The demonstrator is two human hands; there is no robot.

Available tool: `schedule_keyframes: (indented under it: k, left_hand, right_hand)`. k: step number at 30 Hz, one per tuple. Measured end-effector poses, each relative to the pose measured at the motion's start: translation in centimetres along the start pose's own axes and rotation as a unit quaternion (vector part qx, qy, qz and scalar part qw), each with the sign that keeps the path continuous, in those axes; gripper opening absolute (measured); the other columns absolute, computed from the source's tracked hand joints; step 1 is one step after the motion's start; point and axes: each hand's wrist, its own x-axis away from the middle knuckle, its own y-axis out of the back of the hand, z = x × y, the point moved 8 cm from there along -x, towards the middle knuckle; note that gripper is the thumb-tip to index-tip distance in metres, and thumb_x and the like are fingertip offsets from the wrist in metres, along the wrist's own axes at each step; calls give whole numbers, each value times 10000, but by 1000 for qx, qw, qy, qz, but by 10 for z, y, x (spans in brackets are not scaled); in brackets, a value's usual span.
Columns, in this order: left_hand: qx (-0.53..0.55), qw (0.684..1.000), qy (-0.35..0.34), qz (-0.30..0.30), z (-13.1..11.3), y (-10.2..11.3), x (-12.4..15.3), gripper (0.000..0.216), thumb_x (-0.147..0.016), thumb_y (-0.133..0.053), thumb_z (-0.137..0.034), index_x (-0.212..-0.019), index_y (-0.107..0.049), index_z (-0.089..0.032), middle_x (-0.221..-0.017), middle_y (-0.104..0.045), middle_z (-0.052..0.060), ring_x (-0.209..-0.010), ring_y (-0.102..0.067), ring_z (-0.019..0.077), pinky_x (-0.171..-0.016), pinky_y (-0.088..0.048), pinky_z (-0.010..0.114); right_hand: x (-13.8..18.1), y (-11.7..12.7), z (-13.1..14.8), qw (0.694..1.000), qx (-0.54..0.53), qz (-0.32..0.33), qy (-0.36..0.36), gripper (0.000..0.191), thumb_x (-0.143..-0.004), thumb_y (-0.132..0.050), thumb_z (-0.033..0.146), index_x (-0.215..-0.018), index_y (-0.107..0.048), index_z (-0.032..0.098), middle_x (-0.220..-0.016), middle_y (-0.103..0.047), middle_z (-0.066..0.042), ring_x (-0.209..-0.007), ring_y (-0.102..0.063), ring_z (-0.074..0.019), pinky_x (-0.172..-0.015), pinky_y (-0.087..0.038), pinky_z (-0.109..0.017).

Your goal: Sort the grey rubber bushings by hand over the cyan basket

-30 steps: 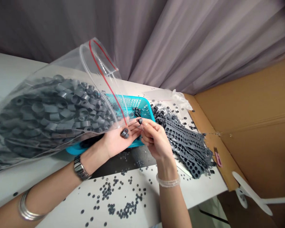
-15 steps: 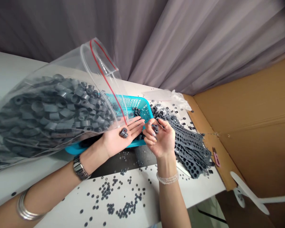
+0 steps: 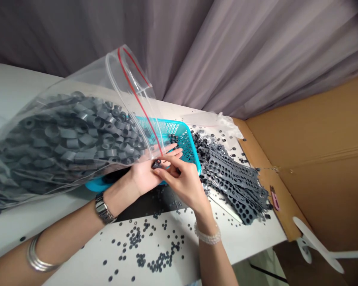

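Palm up and flat, my left hand [image 3: 143,179] stretches its fingers out under the mouth of a clear zip bag [image 3: 131,73]. Small dark grey ring-shaped pieces [image 3: 156,163] are at its palm. My right hand [image 3: 183,178] reaches over this palm, thumb and forefinger pinched on one of the pieces; its other fingers curl out of sight. Many grey rolled rings [image 3: 74,139] fill the bag, which lies over a blue perforated basket [image 3: 194,153]. A few dark pieces show inside the basket, partly hidden by my hands.
Punched dark foam strips [image 3: 232,174] lie in a pile right of the basket. Small dark discs [image 3: 161,260] are scattered over the white table. A pink-handled cutter [image 3: 275,198] rests by the cardboard [image 3: 316,159]. A crumpled clear bag [image 3: 226,123] lies behind, before a grey curtain.
My right hand has moved left from beside my left fingers onto the left palm, and now pinches a piece there. My left hand remains flat. The whole view has shifted slightly.
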Motion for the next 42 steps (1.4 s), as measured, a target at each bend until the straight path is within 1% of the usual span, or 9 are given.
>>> schedule_keyframes:
  k: [6,10,13,19,23,29,34,38,42]
  left_hand:
    - [4,1000,-11,7,-1,2,0,491,-914,-305,-266,-1328,-399,-18,-1202,-578,211,-1150,-520,252,-971,-401,377]
    - [15,999,-24,31,-2,-3,-1,468,-908,-327,-225,-1297,-404,22,-1052,-630,196,-987,-603,218,-895,-465,322]
    - [24,999,-25,31,-1,-6,-2,397,-887,-371,-159,-1237,-455,9,-953,-649,157,-896,-627,187,-871,-486,293]
    - [24,1000,-16,-2,5,-10,-2,298,-834,-420,1,-1100,-550,-33,-907,-667,122,-893,-640,156,-913,-484,282]
    - [30,999,-4,-14,6,-8,-2,258,-824,-448,14,-1023,-594,-61,-911,-679,110,-895,-645,145,-894,-502,267]
    - [26,999,-16,-24,3,-6,-2,223,-812,-462,35,-931,-630,-51,-918,-685,113,-911,-648,154,-912,-499,266]
    - [4,999,-26,-39,2,-6,1,238,-797,-490,37,-950,-646,-56,-906,-696,107,-923,-651,154,-902,-505,243]
    - [-3,999,-34,-29,0,-4,0,307,-797,-476,47,-1026,-638,-79,-972,-694,101,-946,-645,145,-877,-514,218]
    - [-22,999,-38,-4,-1,-5,-2,370,-800,-482,35,-1131,-598,-85,-1040,-676,111,-934,-645,144,-842,-525,222]
  right_hand:
    - [-2,7,-5,999,44,-15,9,189,-841,-536,255,-986,-646,206,-530,-324,65,-480,-300,-100,-514,-258,-251]
    - [-5,22,-13,997,45,-60,-1,170,-845,-538,285,-930,-652,192,-531,-278,71,-486,-294,-97,-514,-267,-246]
    - [-6,33,-23,994,22,-105,-23,182,-833,-555,331,-881,-652,184,-527,-287,70,-490,-289,-100,-503,-265,-246]
    - [-5,41,-34,991,-5,-122,-47,261,-834,-542,385,-908,-679,175,-541,-343,49,-512,-281,-104,-490,-241,-249]
    - [-4,45,-32,990,8,-132,-55,285,-842,-529,404,-896,-686,172,-545,-396,36,-512,-307,-106,-491,-249,-250]
    - [-2,51,-27,986,34,-155,-54,242,-845,-541,397,-868,-658,187,-516,-354,50,-487,-288,-100,-474,-239,-246]
    - [3,57,-22,982,29,-182,-35,217,-857,-530,383,-925,-629,203,-540,-348,50,-499,-309,-107,-482,-265,-251]
    - [5,58,-14,984,60,-166,-14,191,-852,-548,364,-922,-634,208,-517,-266,70,-472,-255,-99,-470,-235,-250]
    - [3,50,-10,991,83,-104,1,215,-834,-580,330,-1012,-626,219,-508,-246,84,-461,-240,-90,-475,-236,-244]
